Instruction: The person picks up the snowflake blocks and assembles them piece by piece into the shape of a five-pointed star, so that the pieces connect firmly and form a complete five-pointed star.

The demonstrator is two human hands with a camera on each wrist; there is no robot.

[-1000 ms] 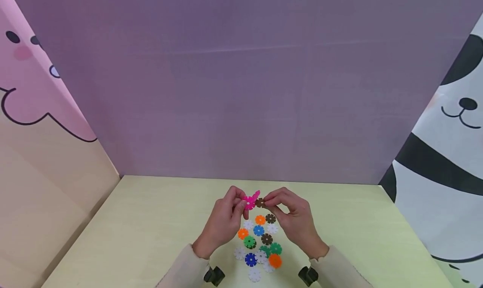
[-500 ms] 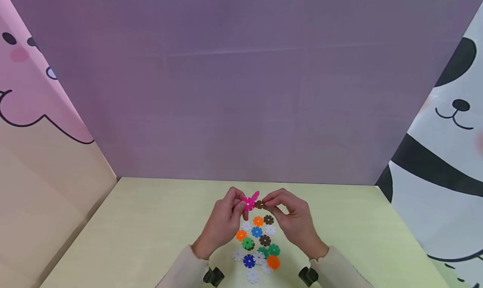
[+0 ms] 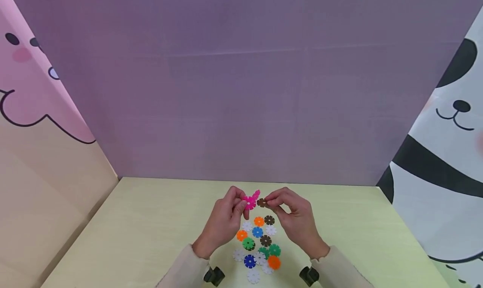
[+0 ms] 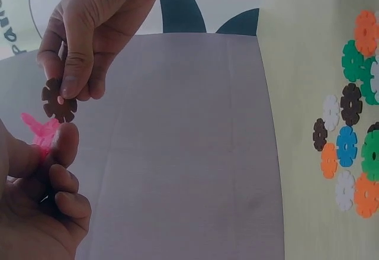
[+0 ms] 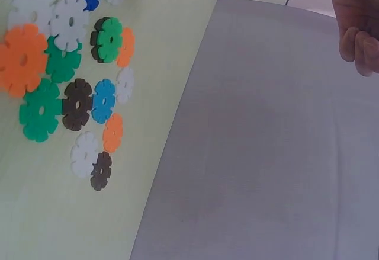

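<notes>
Between the thumb and fingers of my left hand [image 3: 222,221] is a pair of joined pink snowflake discs [image 3: 250,203], one angled up from the other. My right hand [image 3: 296,219] pinches a brown snowflake disc [image 3: 262,202] by its right edge. Pink and brown edges lie very close; I cannot tell whether they touch. In the left wrist view the brown disc [image 4: 59,101] hangs from the right fingertips, just above the pink piece [image 4: 45,134]. The right wrist view shows only part of the left hand [image 5: 361,41]; both held pieces are out of that view.
Below the hands, loose snowflake discs lie on the pale table [image 3: 151,229], including an orange disc [image 3: 274,262], a dark blue disc [image 3: 250,261], a light blue disc [image 3: 258,232] and a green disc [image 3: 248,243]. Several are white; some overlap. A purple-grey backdrop [image 3: 241,112] stands behind.
The brown disc was against the pink piece's right side; my right hand has drawn it slightly right and it now shows more of its face. My left hand has barely moved.
</notes>
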